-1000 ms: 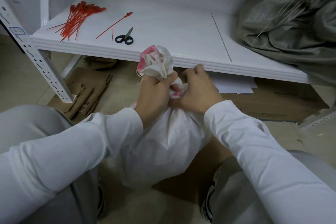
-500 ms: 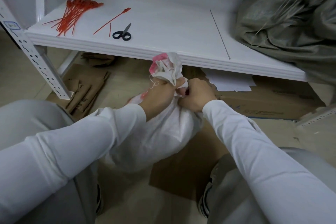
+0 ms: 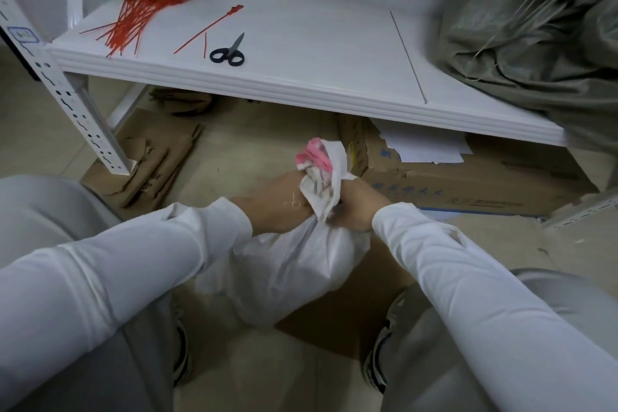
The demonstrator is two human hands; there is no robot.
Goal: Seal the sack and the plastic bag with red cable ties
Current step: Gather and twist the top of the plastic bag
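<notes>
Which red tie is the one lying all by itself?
Look at the white shelf above the floor. On its left end lies a heap of red cable ties, and black scissors sit further right. The lone red tie lies slanted between them, long and whole, unlike the short red offcut beside it.

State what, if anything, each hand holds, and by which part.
The left hand and the right hand both grip the white sack at its gathered neck, just below the bunched pink-and-white mouth.
</notes>
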